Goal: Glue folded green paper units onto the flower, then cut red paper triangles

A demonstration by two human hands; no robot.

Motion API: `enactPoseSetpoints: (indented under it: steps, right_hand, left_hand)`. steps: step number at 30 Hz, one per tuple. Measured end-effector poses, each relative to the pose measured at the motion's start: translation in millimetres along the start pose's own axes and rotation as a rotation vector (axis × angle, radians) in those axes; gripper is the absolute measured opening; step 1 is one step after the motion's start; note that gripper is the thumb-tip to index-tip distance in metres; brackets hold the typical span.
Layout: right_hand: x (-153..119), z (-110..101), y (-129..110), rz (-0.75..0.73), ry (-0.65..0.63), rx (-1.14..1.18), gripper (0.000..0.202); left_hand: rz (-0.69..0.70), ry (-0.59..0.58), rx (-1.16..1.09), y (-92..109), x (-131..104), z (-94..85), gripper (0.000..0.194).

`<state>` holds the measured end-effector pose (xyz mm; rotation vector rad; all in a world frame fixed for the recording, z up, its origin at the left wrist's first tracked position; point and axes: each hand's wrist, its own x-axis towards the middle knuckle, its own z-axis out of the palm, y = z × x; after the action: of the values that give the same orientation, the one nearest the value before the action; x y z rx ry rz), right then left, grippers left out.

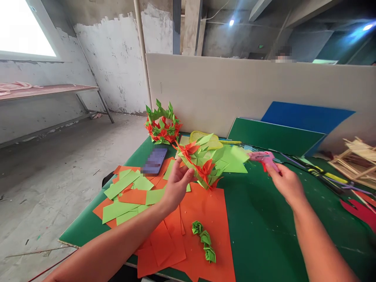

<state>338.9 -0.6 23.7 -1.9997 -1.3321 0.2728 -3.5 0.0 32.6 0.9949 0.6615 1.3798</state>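
Observation:
My left hand point(178, 181) is closed on a folded-paper piece point(202, 160) of light green leaves and orange flowers, held up above the table. In my right hand point(286, 184) is a pink hot glue gun point(264, 157), gripped by its handle, its nozzle pointing left toward the paper piece but apart from it. Below them, several green paper rosettes point(205, 239) lie in a row on orange paper sheets point(205, 211). Farther back stands a ring-shaped green and orange paper ornament point(163, 123).
Cut green paper strips point(123, 184) and a phone point(156, 161) lie at the left of the green table point(258, 235). Green boards point(276, 135) and a blue board point(305, 117) lean on the partition. Wooden sticks point(357, 158) are piled at right.

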Motion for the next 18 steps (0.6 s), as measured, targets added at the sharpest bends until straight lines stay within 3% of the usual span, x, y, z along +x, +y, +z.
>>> enactPoseSetpoints:
  steps: [4,6,7,10,16,18]
  right_hand:
    - [-5.9,-5.7,-2.2,-0.144,0.353,-0.347,0.054]
    - [-6.1,-9.3,0.5,-0.239,0.405,-0.445,0.054]
    - [-5.2,-11.1,2.6,-0.245,0.369,-0.473,0.054]
    - [-0.7,-14.4,8.9,-0.132,0.093,-0.406,0.054]
    - [-4.2,-4.5,4.4,-0.097,-0.669,0.001,0.054]
    - [-8.1,-2.5,0.0,-0.088,-0.778,0.138,0.051]
  left_hand:
    - [-0.003,0.007,-0.005,0.0,-0.3,1.0,0.056]
    - [0.003,0.006,-0.005,0.0,-0.3,1.5,0.054]
    - [0.006,0.003,-0.003,0.0,-0.3,1.7,0.052]
    - [0.002,0.0,0.02,0.1,-0.5,1.3,0.05]
    - [-0.006,0.012,0.034,0.0,-0.8,0.1,0.051]
    - [-0.008,0.017,0.025,0.6,-1.2,0.7,0.052]
